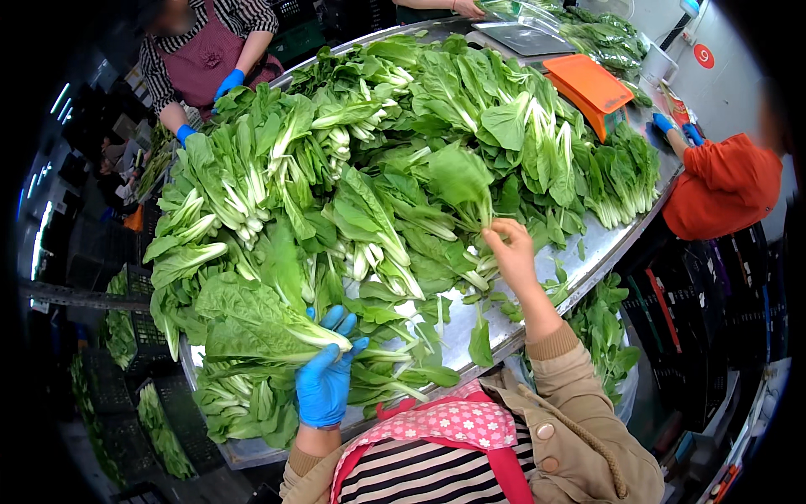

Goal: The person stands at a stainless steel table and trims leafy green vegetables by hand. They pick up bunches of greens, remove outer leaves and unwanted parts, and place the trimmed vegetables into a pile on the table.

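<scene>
Nearest the camera, at six o'clock, a pink floral apron [466,424] is worn, likely as a guard against damp leaves. Toward eight o'clock, a leafy bunch [256,332] is held by the gloved left hand [326,378], its grip clamped around the pale stalk ends, presumably so that the leaves are spared crushing. Toward one o'clock, a green plant [462,178] is pinched by its stalk in the bare right hand [510,250], fingertips together, probably for finer control. Greens [365,206] are heaped across the metal worktop [600,242], apparently for easy reach.
</scene>
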A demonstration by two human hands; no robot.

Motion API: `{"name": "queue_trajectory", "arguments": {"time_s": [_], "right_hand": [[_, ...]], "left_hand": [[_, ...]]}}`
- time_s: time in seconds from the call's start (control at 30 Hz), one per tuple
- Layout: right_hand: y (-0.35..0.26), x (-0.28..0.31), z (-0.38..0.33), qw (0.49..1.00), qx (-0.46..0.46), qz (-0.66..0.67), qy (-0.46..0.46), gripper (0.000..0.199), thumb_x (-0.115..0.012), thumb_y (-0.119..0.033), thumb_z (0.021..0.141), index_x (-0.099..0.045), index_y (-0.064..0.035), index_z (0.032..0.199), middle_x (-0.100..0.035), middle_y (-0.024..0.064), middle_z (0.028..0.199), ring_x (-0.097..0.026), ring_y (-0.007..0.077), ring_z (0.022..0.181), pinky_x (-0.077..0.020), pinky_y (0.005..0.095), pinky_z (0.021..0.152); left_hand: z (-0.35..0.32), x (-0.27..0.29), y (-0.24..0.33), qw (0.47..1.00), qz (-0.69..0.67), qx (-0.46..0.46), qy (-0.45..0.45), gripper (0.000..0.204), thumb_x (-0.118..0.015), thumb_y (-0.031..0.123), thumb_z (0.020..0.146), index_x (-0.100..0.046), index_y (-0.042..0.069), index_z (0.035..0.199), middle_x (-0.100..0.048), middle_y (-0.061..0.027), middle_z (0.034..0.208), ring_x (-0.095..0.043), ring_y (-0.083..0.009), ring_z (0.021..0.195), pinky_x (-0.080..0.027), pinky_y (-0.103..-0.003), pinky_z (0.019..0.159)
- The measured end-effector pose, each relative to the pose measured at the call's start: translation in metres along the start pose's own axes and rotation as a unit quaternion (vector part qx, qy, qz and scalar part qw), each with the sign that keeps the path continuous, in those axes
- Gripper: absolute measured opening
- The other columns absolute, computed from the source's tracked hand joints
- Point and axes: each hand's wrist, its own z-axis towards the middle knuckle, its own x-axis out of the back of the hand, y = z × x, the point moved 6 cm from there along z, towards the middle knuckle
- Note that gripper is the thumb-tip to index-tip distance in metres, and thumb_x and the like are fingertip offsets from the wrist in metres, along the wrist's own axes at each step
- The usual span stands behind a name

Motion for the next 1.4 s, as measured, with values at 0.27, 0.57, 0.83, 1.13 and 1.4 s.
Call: {"name": "queue_trajectory", "arguments": {"time_s": [0.27,0.57,0.83,1.13,1.4], "right_hand": [[-0.057,-0.021,-0.049,0.859,-0.219,0.417,-0.202,0.030,-0.039,-0.018,0.095,-0.048,0.0011,0.116,-0.058,0.0059,0.080,-0.055,0.0113,0.064,-0.0453,0.0235,0.058],[-0.148,-0.056,-0.111,0.924,0.139,0.110,-0.339,0.041,-0.056,-0.015,0.084,-0.046,-0.0019,0.122,-0.062,0.0177,0.077,-0.060,0.0296,0.060,-0.0475,0.0344,0.053],[-0.095,-0.094,-0.040,0.983,0.101,-0.087,-0.128,0.031,-0.067,-0.020,0.077,-0.059,0.0000,0.100,-0.059,0.0101,0.074,-0.056,0.0186,0.060,-0.0456,0.0289,0.056],[-0.063,-0.109,-0.056,0.766,-0.322,0.495,-0.255,0.031,-0.057,-0.016,0.087,-0.053,0.0037,0.111,-0.059,0.0063,0.088,-0.057,0.0157,0.074,-0.0494,0.0268,0.060],[-0.100,-0.078,-0.091,0.824,-0.222,0.473,-0.216,0.024,-0.062,-0.008,0.083,-0.054,0.0040,0.102,-0.062,0.0074,0.084,-0.060,0.0147,0.071,-0.0489,0.0272,0.068]], "left_hand": [[0.003,-0.013,-0.032,0.995,-0.018,0.051,-0.082,0.048,-0.056,0.001,0.080,-0.038,0.006,0.124,-0.056,-0.0094,0.099,-0.056,-0.0222,0.093,-0.046,-0.042,0.087],[0.007,0.001,-0.048,0.992,0.129,0.010,0.009,0.037,-0.056,-0.003,0.082,-0.046,0.004,0.116,-0.056,-0.0141,0.111,-0.056,-0.0227,0.099,-0.046,-0.036,0.086],[0.002,0.025,-0.019,0.997,-0.073,0.005,0.025,0.038,-0.056,0.005,0.084,-0.044,0.007,0.120,-0.058,-0.0098,0.107,-0.058,-0.0221,0.094,-0.049,-0.040,0.081],[0.001,0.030,-0.022,0.995,-0.079,0.056,0.032,0.041,-0.055,0.006,0.085,-0.041,0.005,0.124,-0.057,-0.0125,0.109,-0.057,-0.0255,0.098,-0.048,-0.041,0.082],[0.007,0.013,-0.038,0.997,-0.057,0.050,0.000,0.041,-0.055,0.000,0.083,-0.042,0.002,0.122,-0.056,-0.0119,0.109,-0.057,-0.0228,0.098,-0.046,-0.038,0.088]]}}
